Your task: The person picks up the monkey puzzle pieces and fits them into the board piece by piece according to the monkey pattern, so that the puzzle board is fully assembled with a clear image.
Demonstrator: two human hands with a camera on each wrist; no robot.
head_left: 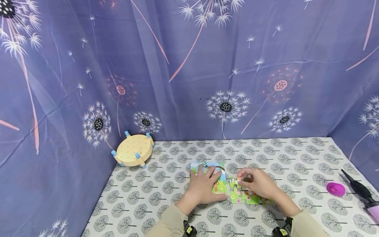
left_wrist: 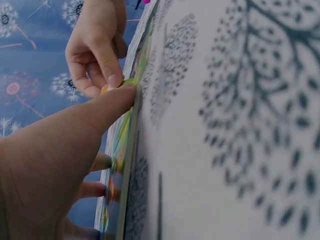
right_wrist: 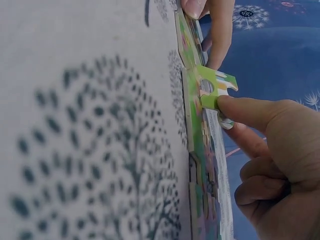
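Observation:
My left hand (head_left: 202, 186) rests with spread fingers on a colourful picture puzzle board (head_left: 219, 188), its thumb along the near edge. To the right lies a partly joined group of green jigsaw pieces (head_left: 237, 198). Over that group my right hand (head_left: 258, 183) pinches a single puzzle piece (right_wrist: 216, 86) between thumb and forefinger. In the right wrist view this piece is mostly green with white and orange, tilted up at the edge of the joined pieces. The other fingers of the right hand are curled in. The left wrist view shows the left thumb (left_wrist: 112, 105) at the board's edge.
A yellow round pegboard-like stand (head_left: 134, 149) with blue-tipped legs leans at the back left. On the right are a small magenta dish (head_left: 336, 189) and a black-and-pink tool (head_left: 359, 189). Dandelion-patterned curtains (head_left: 183, 108) enclose the tree-print tablecloth (head_left: 142, 200).

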